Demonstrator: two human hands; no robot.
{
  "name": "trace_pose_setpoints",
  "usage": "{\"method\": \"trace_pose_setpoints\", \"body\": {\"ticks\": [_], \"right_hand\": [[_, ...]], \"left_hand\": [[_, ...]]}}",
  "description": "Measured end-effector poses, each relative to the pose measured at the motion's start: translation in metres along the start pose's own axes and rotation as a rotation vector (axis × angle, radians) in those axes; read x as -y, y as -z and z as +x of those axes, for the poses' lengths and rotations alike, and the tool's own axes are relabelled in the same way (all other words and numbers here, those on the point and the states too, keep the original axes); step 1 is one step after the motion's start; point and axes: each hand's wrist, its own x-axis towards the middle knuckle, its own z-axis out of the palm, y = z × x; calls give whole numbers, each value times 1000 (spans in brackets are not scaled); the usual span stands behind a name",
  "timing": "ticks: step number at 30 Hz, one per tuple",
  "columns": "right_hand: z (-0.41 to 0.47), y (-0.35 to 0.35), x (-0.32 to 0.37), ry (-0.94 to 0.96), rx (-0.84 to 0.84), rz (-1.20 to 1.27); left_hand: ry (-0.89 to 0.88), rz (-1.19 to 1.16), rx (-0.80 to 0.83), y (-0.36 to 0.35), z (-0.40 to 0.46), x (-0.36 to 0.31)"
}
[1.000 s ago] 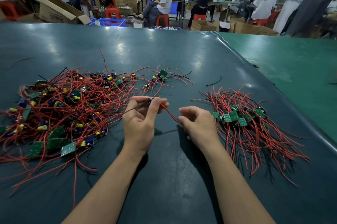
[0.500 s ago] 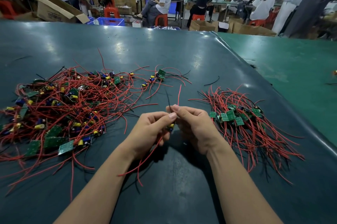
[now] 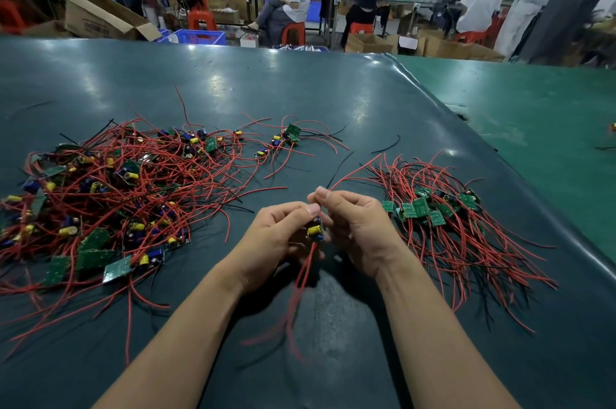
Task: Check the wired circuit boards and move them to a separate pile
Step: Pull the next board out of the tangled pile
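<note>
A small wired circuit board (image 3: 315, 230) with a yellow capacitor sits between my two hands above the dark table (image 3: 300, 98). My left hand (image 3: 276, 238) grips it from the left, fingers curled round it. My right hand (image 3: 353, 228) pinches its red wires at the top, and those wires (image 3: 353, 172) arc up to the right. More red wires hang blurred below the hands. A big tangled pile of wired boards (image 3: 110, 195) lies on the left. A tidier pile of boards (image 3: 443, 218) with red wires lies on the right.
A few stray boards (image 3: 289, 136) lie beyond the left pile, and a loose black wire (image 3: 386, 145) lies further right. The table's raised right edge (image 3: 500, 168) borders a green surface. People sit at benches, boxes and stools in the background.
Both hands have come together at the table's middle with the board between them. Its upper wires have swung from pointing up to arcing right; the lower wires swing and blur.
</note>
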Motion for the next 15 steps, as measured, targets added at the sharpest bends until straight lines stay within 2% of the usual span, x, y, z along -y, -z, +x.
{"method": "trace_pose_setpoints", "body": {"ticks": [6,9,15], "right_hand": [[4,3,-3,135,-175,-21],[4,4,-5,210,-204,-108],[11,7,-5,230,-335,-111]], "left_hand": [[-16,90,-48,0,2,0],[-25,79,-37,-1,1,0],[-33,121,-1,-3,-1,-3]]}}
